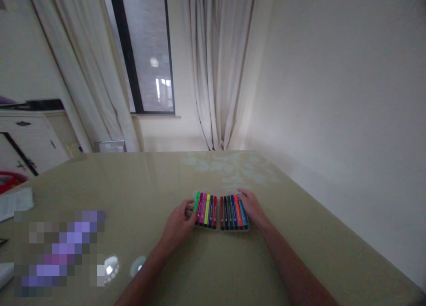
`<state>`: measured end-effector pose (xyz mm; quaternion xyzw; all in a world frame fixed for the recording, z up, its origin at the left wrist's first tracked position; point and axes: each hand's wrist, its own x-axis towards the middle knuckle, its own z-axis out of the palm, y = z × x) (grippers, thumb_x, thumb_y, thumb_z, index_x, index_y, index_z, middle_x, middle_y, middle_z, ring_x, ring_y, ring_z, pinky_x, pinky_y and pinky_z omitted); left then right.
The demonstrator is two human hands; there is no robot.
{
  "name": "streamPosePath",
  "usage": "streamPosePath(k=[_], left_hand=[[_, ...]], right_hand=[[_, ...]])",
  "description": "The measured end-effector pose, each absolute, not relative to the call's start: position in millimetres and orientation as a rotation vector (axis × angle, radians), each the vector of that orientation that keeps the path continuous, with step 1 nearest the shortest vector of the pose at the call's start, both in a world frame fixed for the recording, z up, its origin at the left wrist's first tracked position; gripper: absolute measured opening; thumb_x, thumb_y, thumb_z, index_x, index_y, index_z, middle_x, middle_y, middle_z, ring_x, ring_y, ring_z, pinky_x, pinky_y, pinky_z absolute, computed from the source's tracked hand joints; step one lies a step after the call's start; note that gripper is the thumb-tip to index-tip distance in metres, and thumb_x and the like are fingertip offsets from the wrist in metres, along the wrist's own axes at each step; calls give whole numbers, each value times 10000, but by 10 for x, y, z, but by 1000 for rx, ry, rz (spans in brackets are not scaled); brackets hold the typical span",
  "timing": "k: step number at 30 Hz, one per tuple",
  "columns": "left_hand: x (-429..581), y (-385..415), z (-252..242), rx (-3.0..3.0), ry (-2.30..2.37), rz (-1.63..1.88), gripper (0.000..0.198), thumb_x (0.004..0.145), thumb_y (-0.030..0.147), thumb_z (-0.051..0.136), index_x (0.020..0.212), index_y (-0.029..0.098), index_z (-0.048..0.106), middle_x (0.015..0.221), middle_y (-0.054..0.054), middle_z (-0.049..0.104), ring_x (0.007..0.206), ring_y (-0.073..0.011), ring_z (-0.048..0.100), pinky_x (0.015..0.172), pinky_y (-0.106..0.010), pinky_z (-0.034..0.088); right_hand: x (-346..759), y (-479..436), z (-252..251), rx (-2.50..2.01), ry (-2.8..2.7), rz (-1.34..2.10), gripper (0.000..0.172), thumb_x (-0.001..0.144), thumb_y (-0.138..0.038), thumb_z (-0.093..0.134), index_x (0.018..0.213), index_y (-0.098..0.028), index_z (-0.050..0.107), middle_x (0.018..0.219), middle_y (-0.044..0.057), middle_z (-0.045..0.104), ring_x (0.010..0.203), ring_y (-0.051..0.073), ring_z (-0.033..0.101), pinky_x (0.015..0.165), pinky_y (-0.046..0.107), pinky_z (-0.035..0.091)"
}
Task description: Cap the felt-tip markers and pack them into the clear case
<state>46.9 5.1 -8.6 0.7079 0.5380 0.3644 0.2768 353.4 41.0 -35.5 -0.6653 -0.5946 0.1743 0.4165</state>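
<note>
An opened clear case of colored markers lies on the greenish table. Its left half holds green, purple, pink, yellow, dark and red markers; its right half holds red, black, green, blue, orange and light blue ones. My left hand grips the outer left edge beside the green marker, fingers curled round it. At the other side, my right hand rests against the right half's outer edge, fingers over its top corner near the light blue marker.
At the left lie papers and a blurred-out purple item. A red object and a white cabinet stand beyond the left edge. A wall borders the table's right side; curtains hang behind.
</note>
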Motion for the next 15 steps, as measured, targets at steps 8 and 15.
streamPosePath(k=[8,15], left_hand=[[620,-121,-173,2507,1199,767,495,917,388,656,1378,209,644,1493,-128,611,1377,-300,561,1165,-507,454],[758,-225,-100,2634,1195,582,560,930,420,680,1456,245,600,1528,-106,588,1411,-324,545,1158,-511,473]], right_hand=[[3446,279,-116,-1685,-1713,-61,363,849,-112,563,1162,-148,743,1141,175,715,1098,321,630,1026,485,480],[2818,290,263,-1397,-2140,154,352,927,-61,473,1123,-176,742,1128,99,730,1111,217,617,1037,341,452]])
